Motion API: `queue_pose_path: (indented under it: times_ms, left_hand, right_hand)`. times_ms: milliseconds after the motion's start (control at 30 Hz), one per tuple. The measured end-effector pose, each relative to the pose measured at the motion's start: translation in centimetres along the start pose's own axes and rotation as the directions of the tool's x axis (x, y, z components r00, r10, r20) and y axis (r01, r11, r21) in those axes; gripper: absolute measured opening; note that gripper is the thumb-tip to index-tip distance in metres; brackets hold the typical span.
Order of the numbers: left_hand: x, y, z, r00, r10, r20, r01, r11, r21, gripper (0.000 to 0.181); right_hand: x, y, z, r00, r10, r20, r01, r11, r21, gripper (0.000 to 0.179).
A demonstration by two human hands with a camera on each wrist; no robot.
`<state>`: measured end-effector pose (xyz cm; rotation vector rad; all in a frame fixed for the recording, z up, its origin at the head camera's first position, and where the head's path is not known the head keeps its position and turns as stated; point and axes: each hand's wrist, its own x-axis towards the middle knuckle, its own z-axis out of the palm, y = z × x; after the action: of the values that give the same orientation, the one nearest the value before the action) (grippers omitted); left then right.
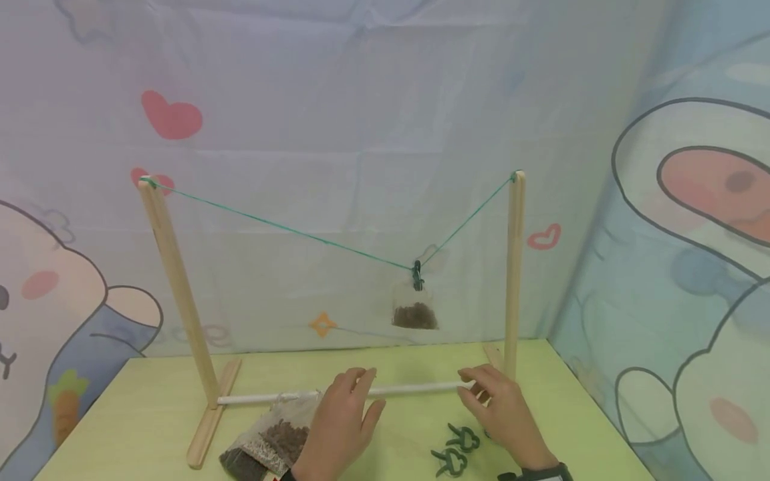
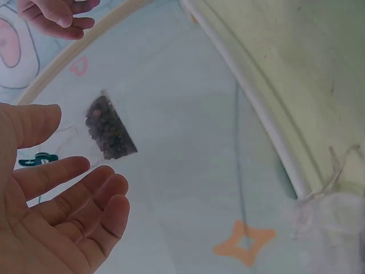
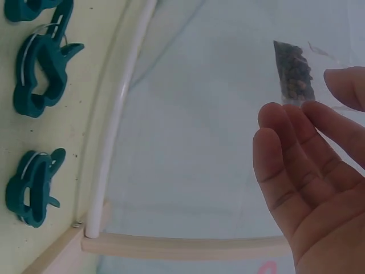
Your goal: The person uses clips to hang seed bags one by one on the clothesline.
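No txt, nos. or brand legible; faint lettering (image 1: 210,335) low on backdrop (image 1: 361,100) too pale to read.

Left hand (image 1: 339,424): raised, back toward head camera; fingers extended with a slight, relaxed bend, thumb spread well clear of them. Palm side visible in left wrist view. Right hand (image 1: 504,417): raised about level with the left, well apart from it; fingers close together, softly curved, thumb standing off the index finger, palm side visible in right wrist view
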<state>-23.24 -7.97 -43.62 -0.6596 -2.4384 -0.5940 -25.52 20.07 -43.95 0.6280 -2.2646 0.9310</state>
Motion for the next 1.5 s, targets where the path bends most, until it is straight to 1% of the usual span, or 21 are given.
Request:
queue_pose_path:
  times_ms: [100,200,300,400,533,633,767,900,967,1067,1133,1233,1300,1400,1500]
  left_hand:
    - [-0.3,0.0,0.6,1.000,0.001,0.020,-0.001,1.000,-0.010,0.043]
    - [-0.5,-0.1,1.2,0.999,-0.007,0.038,0.008,1.000,-0.022,0.041]
    - [-0.7,0.0,1.8,0.998,-0.011,0.059,0.012,1.000,-0.023,0.041]
    - [-0.8,0.2,2.4,0.997,0.007,0.072,-0.006,1.000,-0.021,0.041]
    - [-0.9,0.8,3.1,0.994,0.059,0.092,-0.061,0.998,0.010,0.041]
    - [-1.1,1.4,3.5,0.988,0.090,0.127,-0.097,0.994,0.052,0.042]
    - [-1.4,2.1,4.1,0.980,0.106,0.170,-0.123,0.988,0.094,0.043]
    - [-1.6,2.6,4.7,0.973,0.126,0.193,-0.153,0.979,0.133,0.045]
    - [-1.7,2.7,5.0,0.969,0.139,0.205,-0.171,0.974,0.151,0.045]
    - [-1.8,2.8,5.3,0.964,0.166,0.207,-0.202,0.965,0.168,0.044]
    - [-1.8,2.9,5.5,0.962,0.185,0.203,-0.222,0.958,0.180,0.043]
    - [-1.8,2.8,5.7,0.959,0.213,0.187,-0.249,0.949,0.195,0.043]
    - [-1.8,2.7,5.8,0.958,0.225,0.176,-0.259,0.944,0.204,0.043]
    - [-1.9,2.6,5.9,0.957,0.237,0.166,-0.269,0.940,0.211,0.042]
    - [-1.9,2.6,5.9,0.957,0.233,0.175,-0.265,0.944,0.196,0.041]
  right_hand:
    - [-0.5,0.2,0.3,0.997,0.055,0.048,-0.055,0.998,0.002,0.020]
    - [-0.8,0.5,0.4,0.989,0.109,0.097,-0.109,0.994,-0.004,0.018]
    - [-0.9,0.9,0.5,0.977,0.152,0.150,-0.150,0.988,-0.022,0.016]
    - [-1.0,1.2,0.4,0.962,0.175,0.210,-0.168,0.985,-0.048,0.013]
    - [-1.0,1.5,0.5,0.934,0.187,0.306,-0.174,0.982,-0.068,0.013]
    - [-1.1,1.6,0.6,0.910,0.191,0.369,-0.176,0.982,-0.075,0.015]
    - [-1.3,2.0,1.1,0.879,0.227,0.419,-0.196,0.974,-0.117,0.019]
    - [-1.5,2.4,1.4,0.846,0.256,0.467,-0.204,0.966,-0.161,0.024]
    - [-1.7,2.6,1.6,0.827,0.265,0.495,-0.209,0.964,-0.167,0.027]
    - [-1.9,3.1,1.8,0.799,0.276,0.534,-0.212,0.961,-0.180,0.033]
    - [-2.1,3.4,1.9,0.786,0.283,0.550,-0.217,0.959,-0.182,0.035]
    - [-2.3,3.8,2.2,0.775,0.284,0.564,-0.217,0.959,-0.184,0.038]
    - [-2.3,3.9,2.3,0.773,0.276,0.571,-0.206,0.961,-0.185,0.039]
    - [-2.5,4.0,2.6,0.776,0.269,0.571,-0.186,0.962,-0.201,0.037]
    - [-2.7,4.1,2.9,0.784,0.271,0.558,-0.173,0.959,-0.223,0.035]
